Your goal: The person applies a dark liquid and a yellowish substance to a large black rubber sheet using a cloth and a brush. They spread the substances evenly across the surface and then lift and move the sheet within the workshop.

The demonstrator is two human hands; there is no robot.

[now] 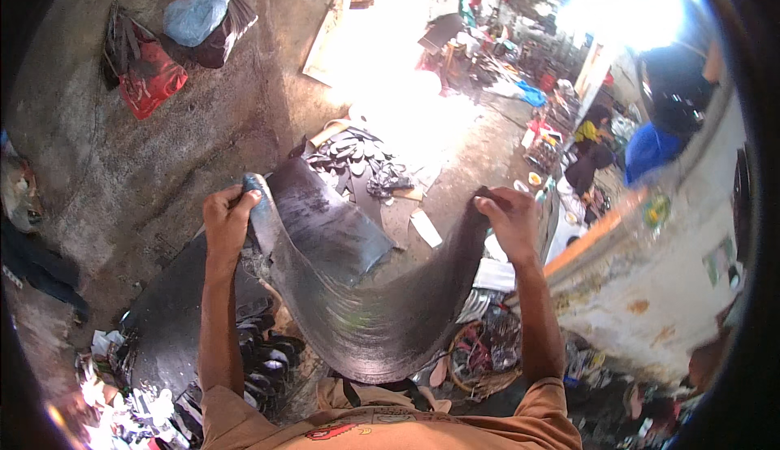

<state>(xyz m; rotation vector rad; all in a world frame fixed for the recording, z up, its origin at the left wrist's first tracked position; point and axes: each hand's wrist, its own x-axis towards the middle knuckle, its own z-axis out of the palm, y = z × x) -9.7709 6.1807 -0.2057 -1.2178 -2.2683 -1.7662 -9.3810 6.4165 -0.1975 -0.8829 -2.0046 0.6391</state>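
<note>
A dark, flexible sheet (374,316), rubber-like with a streaked surface, hangs in a deep curve between my two hands. My left hand (227,221) is closed on its left end, thumb on top. The right end is pinched in my right hand (513,227), at about the same height. The sheet's lowest part sags close to my body. Beyond it, behind the left end, lies a larger flat black sheet (329,206). A heap of dark sole-shaped pieces (353,153) lies past that.
More dark curved pieces (272,356) are piled below my left forearm. Plastic bags (197,13) hang on the wall at upper left. Scraps (138,409) litter the lower left. Two people (591,149) sit at the right, near a blue bag (650,151). Strong glare whitens the doorway.
</note>
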